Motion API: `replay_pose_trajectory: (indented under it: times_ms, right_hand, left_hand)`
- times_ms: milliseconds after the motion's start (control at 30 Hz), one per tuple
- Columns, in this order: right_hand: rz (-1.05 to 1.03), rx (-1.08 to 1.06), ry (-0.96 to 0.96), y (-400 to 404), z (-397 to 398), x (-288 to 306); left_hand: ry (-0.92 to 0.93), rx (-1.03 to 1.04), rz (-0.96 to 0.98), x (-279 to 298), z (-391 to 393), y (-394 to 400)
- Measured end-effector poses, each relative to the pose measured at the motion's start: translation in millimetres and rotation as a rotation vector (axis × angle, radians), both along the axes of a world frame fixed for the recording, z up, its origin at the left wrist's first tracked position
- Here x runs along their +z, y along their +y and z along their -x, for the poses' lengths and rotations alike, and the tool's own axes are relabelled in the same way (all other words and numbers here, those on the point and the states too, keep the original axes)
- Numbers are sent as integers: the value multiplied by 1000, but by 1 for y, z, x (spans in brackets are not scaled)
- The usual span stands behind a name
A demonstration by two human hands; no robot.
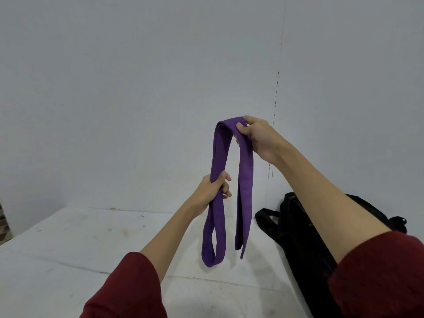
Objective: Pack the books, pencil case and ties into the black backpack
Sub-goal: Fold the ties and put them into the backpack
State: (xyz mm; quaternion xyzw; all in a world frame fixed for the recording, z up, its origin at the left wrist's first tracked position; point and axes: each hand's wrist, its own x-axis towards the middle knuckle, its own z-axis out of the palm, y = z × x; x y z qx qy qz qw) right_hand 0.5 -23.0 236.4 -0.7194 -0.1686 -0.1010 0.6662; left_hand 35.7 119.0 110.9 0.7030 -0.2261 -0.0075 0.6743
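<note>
A purple tie (245, 184) hangs folded in the air above the white table (68, 249). My right hand (259, 137) pinches the fold at the top. My left hand (212, 191) grips the left strand lower down, and a loop dangles below it. The right strand ends hang free. The black backpack (302, 244) lies on the table at the right, partly hidden behind my right forearm. No books or pencil case are in view.
A plain grey wall (137, 88) stands close behind the table. A backpack strap (263, 218) loops out toward the middle. At the far left edge a patterned object (3, 223) is just visible.
</note>
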Motion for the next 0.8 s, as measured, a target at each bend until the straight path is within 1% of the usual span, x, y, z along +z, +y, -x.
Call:
replay_pose_trajectory:
  times_ms: [67,167,233,367,500,633,700,767,800]
  right_hand:
    - [-57,-21,-12,-4,0,2]
    - [-128,-41,-28,-5,-1,1]
    - [-168,-40,-46,-4,-2,0]
    - [-207,-40,-83,0,-5,-1]
    - [-227,-21,-75,4,-6,-2]
    - [-248,23,-54,3,-5,0]
    - [-251,47,-27,2,-4,2]
    - [-223,71,-6,0,-2,2]
    - [-198,83,3,0,-1,2]
  left_hand:
    - [-5,14,-105,-22,-2,1]
    - [26,-22,-245,-62,-2,5]
    - [53,-14,-266,-86,-2,7]
    - [56,74,-302,-122,-7,5]
    - [130,176,-248,-139,-2,0]
    - [88,293,-302,-146,1,2]
    - [75,325,-348,-143,-1,5]
    - [40,359,-474,-137,-7,9]
    - [28,342,-519,-130,-9,11]
